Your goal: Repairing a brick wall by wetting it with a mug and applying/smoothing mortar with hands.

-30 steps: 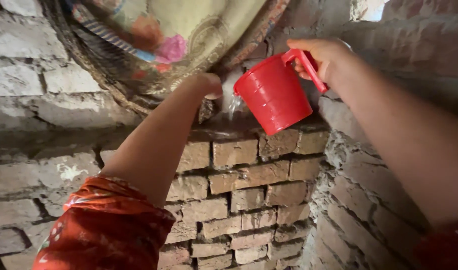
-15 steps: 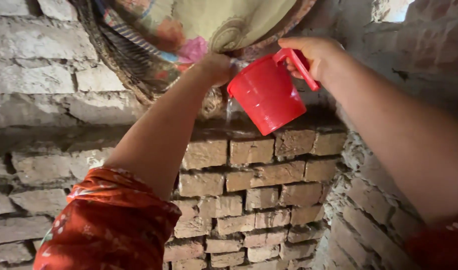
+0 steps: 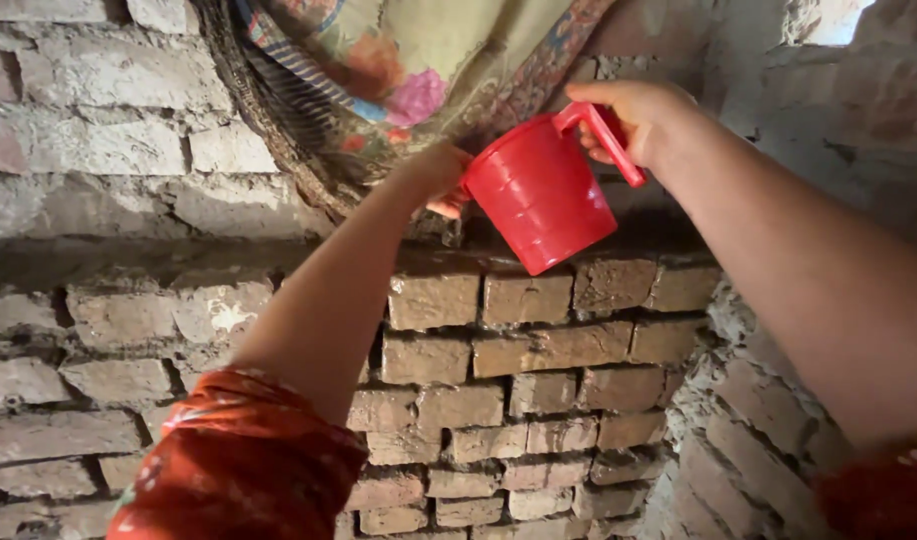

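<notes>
The right hand (image 3: 633,125) is closed around the handle of a red plastic mug with ribbed sides (image 3: 538,200). The mug is tipped, so its open top faces up and to the left, and its flat bottom points down toward 5 o'clock. The handle sticks out at about 2 o'clock from the mug, and the fingers wrap over it from above.

The left hand (image 3: 433,175) is right beside the mug, at its 9 o'clock side, close to the rim. It looks curled, but whether it holds anything is hard to tell, because the mug hides part of it. The left arm reaches up from 7 o'clock, with a red and orange patterned sleeve (image 3: 238,465) near the bottom.

Above the left hand, at 12 o'clock, leans a round woven tray with a flowery cloth lining (image 3: 398,70). The hand sits at the tray's lower edge.

Both hands and the mug are over the top ledge of a rough brick wall (image 3: 538,350). The mug's bottom is just above the top row of bricks.
</notes>
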